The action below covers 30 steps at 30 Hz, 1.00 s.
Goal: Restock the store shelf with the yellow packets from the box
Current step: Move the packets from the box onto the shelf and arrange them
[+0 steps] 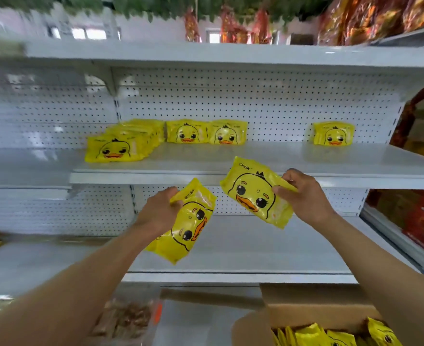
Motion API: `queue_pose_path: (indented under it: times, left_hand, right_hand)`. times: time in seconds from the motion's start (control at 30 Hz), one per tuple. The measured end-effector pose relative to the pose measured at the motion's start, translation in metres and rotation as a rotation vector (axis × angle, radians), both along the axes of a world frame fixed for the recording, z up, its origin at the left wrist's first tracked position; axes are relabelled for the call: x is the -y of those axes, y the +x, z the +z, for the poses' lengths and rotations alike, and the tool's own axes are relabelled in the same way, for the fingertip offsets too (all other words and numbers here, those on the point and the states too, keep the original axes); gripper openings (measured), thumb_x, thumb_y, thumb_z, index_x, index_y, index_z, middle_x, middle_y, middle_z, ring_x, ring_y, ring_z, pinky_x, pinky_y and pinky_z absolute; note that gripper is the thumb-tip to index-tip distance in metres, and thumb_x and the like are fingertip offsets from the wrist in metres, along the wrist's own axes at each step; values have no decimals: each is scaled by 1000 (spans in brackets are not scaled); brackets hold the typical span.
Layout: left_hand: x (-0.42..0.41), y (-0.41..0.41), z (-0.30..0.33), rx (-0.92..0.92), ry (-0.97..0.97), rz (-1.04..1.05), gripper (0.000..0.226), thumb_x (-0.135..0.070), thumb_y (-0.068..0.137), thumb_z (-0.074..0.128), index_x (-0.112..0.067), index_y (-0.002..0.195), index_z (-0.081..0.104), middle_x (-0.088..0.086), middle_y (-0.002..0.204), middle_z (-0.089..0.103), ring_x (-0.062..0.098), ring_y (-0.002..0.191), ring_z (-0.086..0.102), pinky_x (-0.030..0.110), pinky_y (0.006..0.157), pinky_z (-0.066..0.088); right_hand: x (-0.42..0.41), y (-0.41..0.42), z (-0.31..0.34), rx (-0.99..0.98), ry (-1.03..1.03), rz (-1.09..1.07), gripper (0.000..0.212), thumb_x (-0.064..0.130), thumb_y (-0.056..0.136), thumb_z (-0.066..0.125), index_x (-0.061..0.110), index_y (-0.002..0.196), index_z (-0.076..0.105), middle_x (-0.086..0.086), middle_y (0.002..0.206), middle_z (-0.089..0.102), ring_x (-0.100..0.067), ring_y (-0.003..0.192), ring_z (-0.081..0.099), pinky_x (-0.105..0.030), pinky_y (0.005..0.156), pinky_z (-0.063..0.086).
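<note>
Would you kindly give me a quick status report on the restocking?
Left hand grips one yellow duck-face packet; right hand pinches another. White metal shelf partly stocked, open gap mid-right. Cardboard box below holds more. Nothing in the way.

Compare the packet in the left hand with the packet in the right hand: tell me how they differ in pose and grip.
The left-hand packet hangs lower, its duck face turned sideways; the right-hand packet sits higher, its face nearly upright, tilted slightly. The left hand grips its packet at the top left edge; the right hand pinches its packet at the upper right corner. Both are yellow packets with the same duck print, held in front of the shelf.
</note>
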State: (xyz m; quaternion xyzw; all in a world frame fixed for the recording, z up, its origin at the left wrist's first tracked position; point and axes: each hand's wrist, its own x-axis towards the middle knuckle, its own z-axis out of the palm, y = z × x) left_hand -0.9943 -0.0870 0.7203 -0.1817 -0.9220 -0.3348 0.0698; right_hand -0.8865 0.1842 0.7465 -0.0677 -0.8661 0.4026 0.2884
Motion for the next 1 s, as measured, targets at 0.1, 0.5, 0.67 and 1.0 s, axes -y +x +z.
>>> queue_pose_path:
  times: [0.1,0.5,0.67,1.0]
  left_hand:
    - [29,-22,16,-47,-17,24,18,-22,95,46,-16,110,55,14,117,59,29,96,54,35,82,42]
    - [122,-168,104,-188,-222,-78,42,-25,100,41,-17,142,37,10,147,39,29,114,53,35,93,43]
    - [132,-233,118,-182,-434,-205,40,-23,99,44,-19,139,42,10,140,47,29,111,54,32,90,44]
    - [116,-310,83,-389,-513,-244,36,-18,99,42,-24,135,44,10,124,57,29,110,53,33,77,46]
  right_hand:
    - [22,-31,19,-23,26,29,28,13,82,67,17,66,44,-1,61,51,-8,53,40,-17,48,30]
    - [115,-164,50,-113,-9,52,28,13,83,67,15,67,44,-3,68,50,-15,62,40,-27,58,32]
    - [135,-198,43,-124,-34,14,22,11,82,67,10,69,50,-13,76,61,-20,69,50,-33,67,41]
    - [158,-226,38,-70,-126,72,20,4,83,65,6,70,50,-17,79,58,-14,68,50,-23,62,40]
